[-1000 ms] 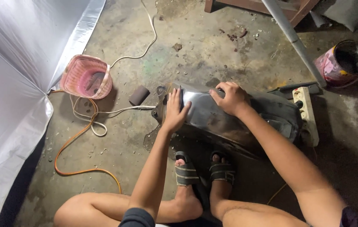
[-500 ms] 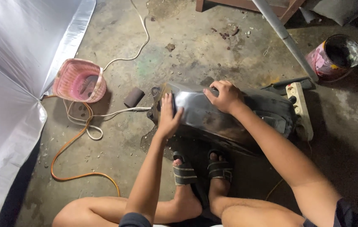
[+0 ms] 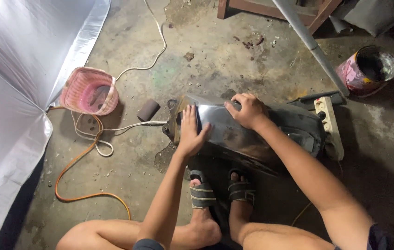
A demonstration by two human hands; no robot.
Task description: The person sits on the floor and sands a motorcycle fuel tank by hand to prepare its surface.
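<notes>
Left grip (image 3: 191,132) flat, glossy curved panel (image 3: 234,132)

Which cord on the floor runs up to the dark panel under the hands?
The white cord: its end reaches the panel. The orange one loops away.

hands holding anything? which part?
Both are on the dark glossy panel. Left hand presses flat near its left end; right hand curls over its far top edge. Anything under the right hand is hidden.
</notes>
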